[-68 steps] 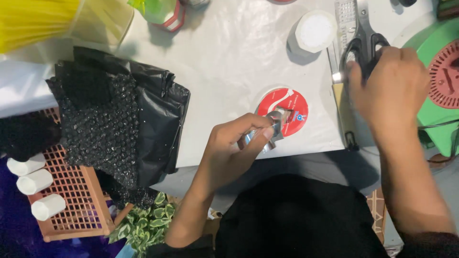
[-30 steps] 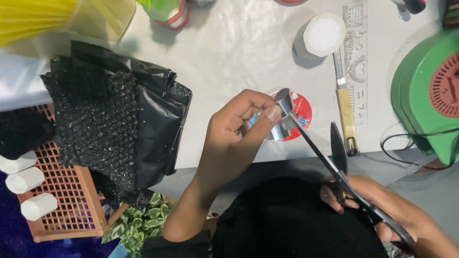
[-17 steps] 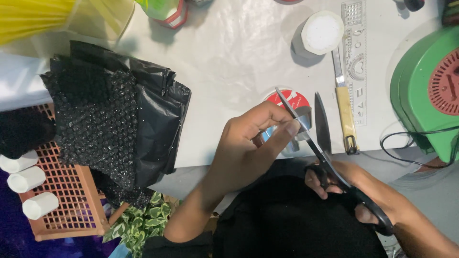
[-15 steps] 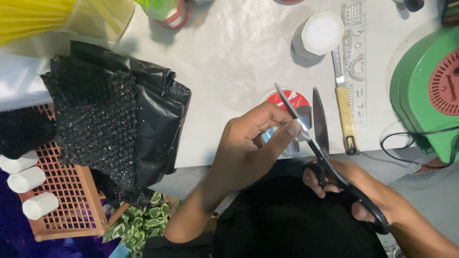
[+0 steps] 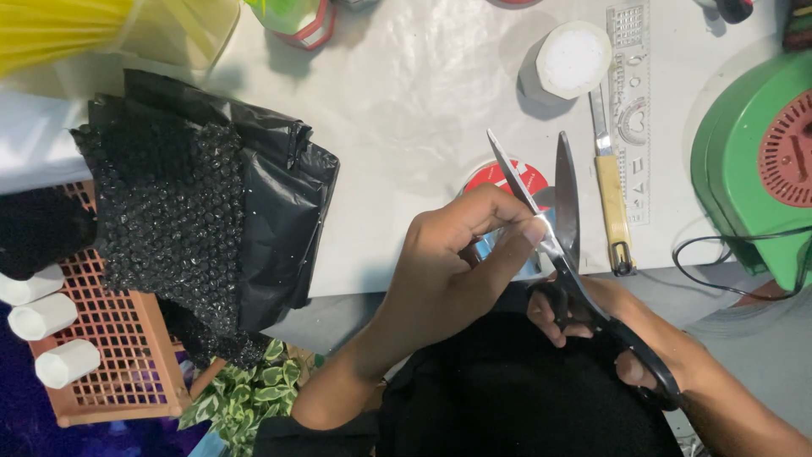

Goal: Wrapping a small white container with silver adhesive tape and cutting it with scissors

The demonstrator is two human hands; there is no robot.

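Black-handled scissors (image 5: pixel 584 279), gripped in the right hand (image 5: pixel 592 322), are now opening their 2 blades wider around the shiny strip (image 5: pixel 507 241) that the left hand (image 5: pixel 457 262) is pinching above the table's (image 5: pixel 406 110) near edge, readying a cut.

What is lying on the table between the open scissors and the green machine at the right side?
In the head view, a yellow-handled knife and a clear stencil ruler lie between the scissors and the green machine.
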